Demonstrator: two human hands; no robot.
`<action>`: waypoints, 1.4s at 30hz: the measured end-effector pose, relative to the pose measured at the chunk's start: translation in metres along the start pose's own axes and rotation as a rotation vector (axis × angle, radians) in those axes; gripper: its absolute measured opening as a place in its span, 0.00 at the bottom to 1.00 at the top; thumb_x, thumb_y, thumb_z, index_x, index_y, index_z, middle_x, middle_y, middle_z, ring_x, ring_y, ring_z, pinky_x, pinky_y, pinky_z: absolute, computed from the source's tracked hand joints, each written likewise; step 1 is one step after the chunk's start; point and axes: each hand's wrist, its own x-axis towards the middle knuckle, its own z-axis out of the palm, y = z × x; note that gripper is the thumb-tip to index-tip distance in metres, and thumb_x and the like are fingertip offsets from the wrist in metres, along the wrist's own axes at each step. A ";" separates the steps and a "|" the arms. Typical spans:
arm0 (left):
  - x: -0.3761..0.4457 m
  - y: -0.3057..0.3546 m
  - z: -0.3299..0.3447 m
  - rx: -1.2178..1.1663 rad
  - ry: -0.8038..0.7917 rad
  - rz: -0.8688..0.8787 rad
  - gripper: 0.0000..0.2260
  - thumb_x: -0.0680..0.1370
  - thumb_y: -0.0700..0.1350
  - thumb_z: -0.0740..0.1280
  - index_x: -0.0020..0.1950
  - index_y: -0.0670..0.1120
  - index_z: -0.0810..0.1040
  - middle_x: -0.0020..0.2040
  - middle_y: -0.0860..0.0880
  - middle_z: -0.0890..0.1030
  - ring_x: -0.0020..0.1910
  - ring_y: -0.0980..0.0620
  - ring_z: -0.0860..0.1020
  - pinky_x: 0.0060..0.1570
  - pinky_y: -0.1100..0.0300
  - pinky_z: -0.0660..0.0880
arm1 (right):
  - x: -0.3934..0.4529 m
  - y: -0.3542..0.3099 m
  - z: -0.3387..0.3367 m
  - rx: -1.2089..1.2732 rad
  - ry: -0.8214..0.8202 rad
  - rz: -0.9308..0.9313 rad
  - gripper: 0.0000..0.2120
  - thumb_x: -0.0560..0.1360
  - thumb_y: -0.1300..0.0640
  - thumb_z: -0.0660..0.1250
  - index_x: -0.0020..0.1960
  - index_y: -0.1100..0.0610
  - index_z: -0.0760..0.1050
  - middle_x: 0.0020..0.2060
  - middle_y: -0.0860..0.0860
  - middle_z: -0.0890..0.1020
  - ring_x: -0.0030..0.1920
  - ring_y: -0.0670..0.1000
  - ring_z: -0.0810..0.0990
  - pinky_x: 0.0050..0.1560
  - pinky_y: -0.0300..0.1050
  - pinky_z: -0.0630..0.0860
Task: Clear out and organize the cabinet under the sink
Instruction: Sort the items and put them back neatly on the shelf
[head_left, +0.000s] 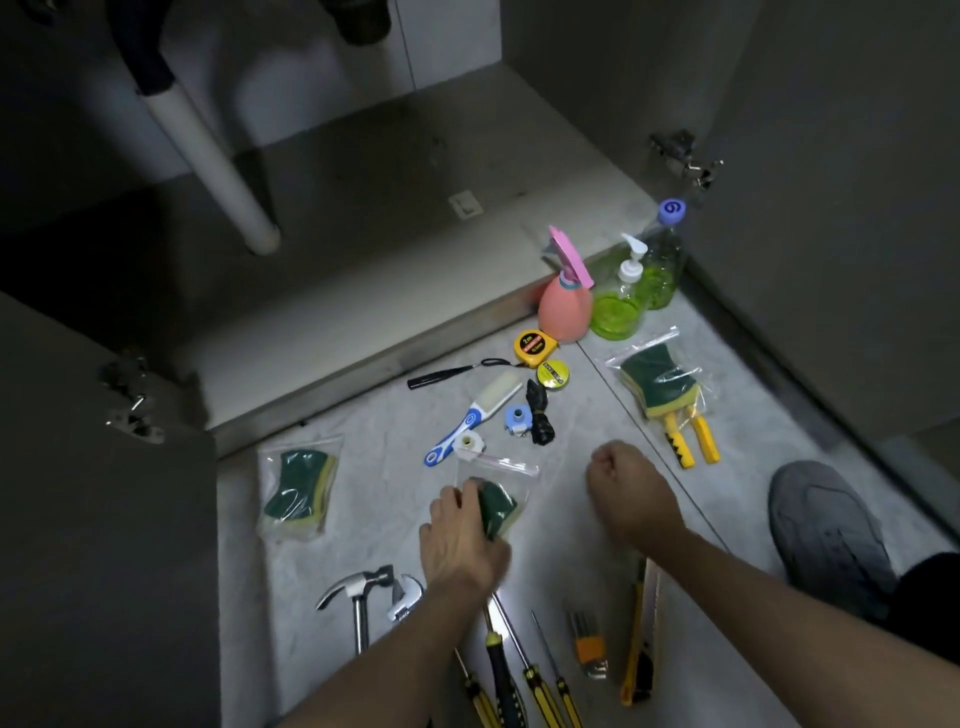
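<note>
Left hand (460, 540): fingers curled round a bagged sponge (496, 506), on the floor in front of the cabinet
Right hand (626, 486): fingers curled into a fist, holding nothing, above the floor (571, 525)
Cabinet (363, 218): doors open, white pipe (213, 156) standing on its base
Bottles: pink spray bottle (563, 306) and green soap bottle (621, 304) at cabinet edge
Other sponges: one bag far left (298, 491), one right (660, 379)
Tools: hammer (358, 597), screwdrivers (519, 675) near the arms
</note>
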 end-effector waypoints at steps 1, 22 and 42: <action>0.002 -0.006 -0.006 0.028 0.017 0.036 0.30 0.70 0.51 0.72 0.68 0.57 0.62 0.62 0.51 0.69 0.60 0.49 0.69 0.59 0.53 0.71 | 0.021 -0.009 -0.001 -0.048 -0.001 -0.038 0.06 0.80 0.54 0.60 0.52 0.53 0.74 0.47 0.49 0.77 0.47 0.51 0.77 0.48 0.49 0.76; 0.168 0.081 -0.057 -0.073 0.171 0.396 0.18 0.78 0.45 0.63 0.68 0.49 0.70 0.64 0.48 0.72 0.65 0.46 0.70 0.58 0.51 0.72 | 0.098 0.002 -0.006 -0.420 0.023 -0.304 0.21 0.72 0.50 0.73 0.64 0.50 0.75 0.56 0.52 0.72 0.58 0.54 0.70 0.52 0.50 0.75; 0.131 0.134 -0.063 -0.170 0.228 0.340 0.17 0.70 0.54 0.71 0.55 0.49 0.72 0.54 0.48 0.76 0.57 0.44 0.74 0.48 0.53 0.70 | -0.133 0.071 -0.014 -0.304 -0.169 0.609 0.30 0.66 0.23 0.60 0.49 0.48 0.74 0.47 0.50 0.81 0.51 0.57 0.81 0.46 0.48 0.74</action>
